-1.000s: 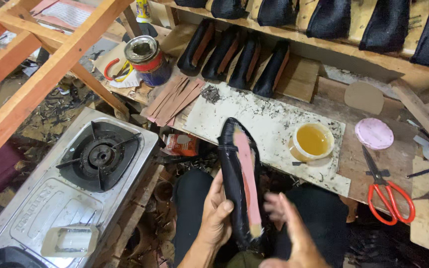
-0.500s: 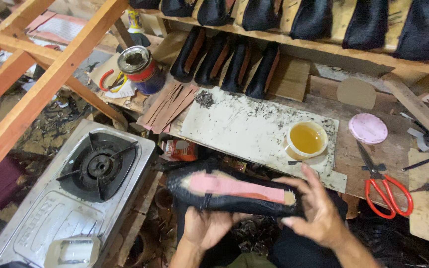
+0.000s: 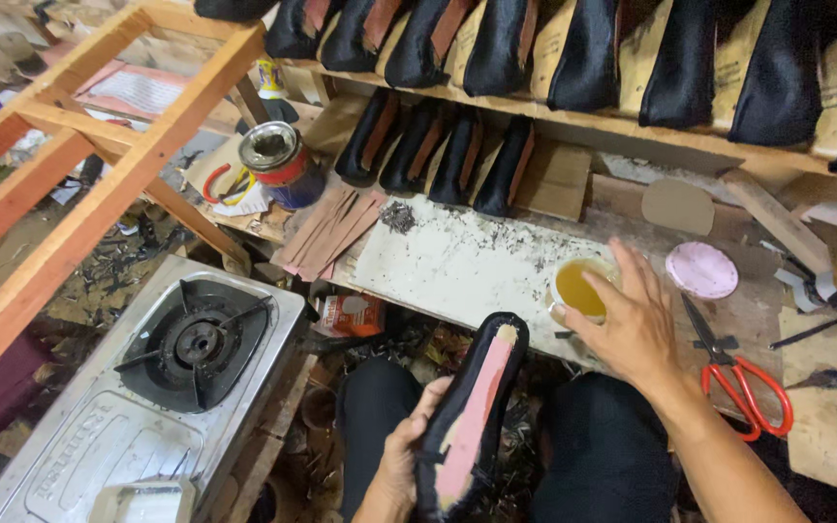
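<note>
L hand (image 3: 401,463) holds shoe (image 3: 469,418) | R hand (image 3: 632,324) at glue cup (image 3: 578,289) | stained board (image 3: 457,266)

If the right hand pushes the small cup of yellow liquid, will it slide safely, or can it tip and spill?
The small cup looks short and wide, so it probably slides rather than tips. It seems nearly full of yellow liquid, so a quick push from the right hand could slop some over the rim. The speckled white board under it looks rough, which may make it catch.

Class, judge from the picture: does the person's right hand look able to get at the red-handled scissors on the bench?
Probably yes. The right hand is empty at the glue cup, and the red-handled scissors lie uncovered just to its right, nothing between them.
</note>
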`<state>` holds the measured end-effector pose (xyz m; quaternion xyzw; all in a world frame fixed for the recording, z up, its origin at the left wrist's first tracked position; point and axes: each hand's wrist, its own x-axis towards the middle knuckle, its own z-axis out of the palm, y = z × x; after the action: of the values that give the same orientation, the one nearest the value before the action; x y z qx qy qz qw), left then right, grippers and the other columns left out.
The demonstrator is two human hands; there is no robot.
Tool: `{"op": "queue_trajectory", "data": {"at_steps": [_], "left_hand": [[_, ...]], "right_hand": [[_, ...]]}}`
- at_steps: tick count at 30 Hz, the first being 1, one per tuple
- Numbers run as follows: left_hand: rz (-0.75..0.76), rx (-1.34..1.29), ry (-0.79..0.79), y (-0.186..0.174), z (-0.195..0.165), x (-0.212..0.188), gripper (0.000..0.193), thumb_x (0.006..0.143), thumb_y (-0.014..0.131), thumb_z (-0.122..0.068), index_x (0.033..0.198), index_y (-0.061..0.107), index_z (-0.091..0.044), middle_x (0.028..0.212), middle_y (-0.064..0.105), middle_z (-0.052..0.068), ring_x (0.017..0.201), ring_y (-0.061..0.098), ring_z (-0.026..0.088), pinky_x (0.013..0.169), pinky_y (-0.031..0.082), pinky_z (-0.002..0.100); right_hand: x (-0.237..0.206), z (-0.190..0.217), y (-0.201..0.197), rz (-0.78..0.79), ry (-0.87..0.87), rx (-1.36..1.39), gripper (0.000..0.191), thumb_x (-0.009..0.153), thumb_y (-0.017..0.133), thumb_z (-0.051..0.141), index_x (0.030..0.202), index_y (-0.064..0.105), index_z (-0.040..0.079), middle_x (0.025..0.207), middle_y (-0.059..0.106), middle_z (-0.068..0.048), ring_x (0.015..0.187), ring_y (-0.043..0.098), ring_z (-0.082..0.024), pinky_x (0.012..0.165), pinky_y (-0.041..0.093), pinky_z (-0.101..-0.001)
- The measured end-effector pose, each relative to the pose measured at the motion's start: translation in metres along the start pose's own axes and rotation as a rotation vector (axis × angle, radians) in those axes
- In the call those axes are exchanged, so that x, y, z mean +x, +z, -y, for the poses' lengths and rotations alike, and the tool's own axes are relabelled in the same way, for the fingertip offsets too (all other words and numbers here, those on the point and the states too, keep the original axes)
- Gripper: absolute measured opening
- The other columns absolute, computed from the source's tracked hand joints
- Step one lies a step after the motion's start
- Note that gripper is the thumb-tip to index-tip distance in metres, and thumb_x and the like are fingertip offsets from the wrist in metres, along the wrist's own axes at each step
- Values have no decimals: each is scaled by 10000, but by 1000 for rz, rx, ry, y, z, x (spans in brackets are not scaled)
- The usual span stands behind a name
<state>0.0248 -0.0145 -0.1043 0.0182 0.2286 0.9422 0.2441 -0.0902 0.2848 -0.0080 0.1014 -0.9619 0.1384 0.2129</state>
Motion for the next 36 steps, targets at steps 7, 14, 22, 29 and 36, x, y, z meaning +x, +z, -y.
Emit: {"op": "queue_trajectory", "data": {"at_steps": [7, 14, 22, 29, 36], "left_hand": [[-148, 215, 51, 19, -8, 5, 918, 854, 641, -532, 1561, 378, -8, 1532, 510, 166, 1370, 536, 248, 1143, 419, 372], [-81, 226, 72, 17, 3, 10, 831, 911, 623, -438, 1539, 353, 35, 1493, 470, 198, 1356, 509, 261, 1145, 402, 391], [-212, 203, -16, 41, -10, 21, 797, 894, 570, -446, 1558, 374, -53, 1447, 576, 157, 1241, 613, 230, 1045, 489, 376], [-170, 233, -32, 55, -7, 26, 791, 897, 585, -425, 1557, 376, -44, 1457, 582, 162, 1262, 616, 228, 1071, 478, 357], [-147, 320, -17, 59, -7, 20, 774, 898, 585, -398, 1548, 405, -16, 1482, 576, 152, 1302, 600, 210, 1106, 440, 330]], "right_hand": [[4, -21, 12, 72, 41, -18, 605, 737, 765, 573, 1162, 769, 142, 1728, 242, -100, 1598, 213, -397, 1226, 248, -617], [-2, -42, 32, 111, 52, 50, 519, 747, 779, 531, 1029, 821, 98, 1659, 337, -173, 1505, 234, -446, 1157, 231, -611], [-29, -13, 9, 86, 62, 557, 352, 983, 597, 380, 851, 783, 112, 1573, 546, -84, 1598, 355, -352, 1305, 270, -528], [-59, 67, -1, -78, -477, 372, 513, 1006, 501, 538, 1378, 625, 207, 1708, 161, -106, 1585, 128, -393, 1289, 125, -595], [-46, 61, -3, -48, -354, 266, 500, 1003, 463, 488, 1366, 638, 191, 1725, 116, -93, 1569, 96, -470, 1233, 163, -637]]}}
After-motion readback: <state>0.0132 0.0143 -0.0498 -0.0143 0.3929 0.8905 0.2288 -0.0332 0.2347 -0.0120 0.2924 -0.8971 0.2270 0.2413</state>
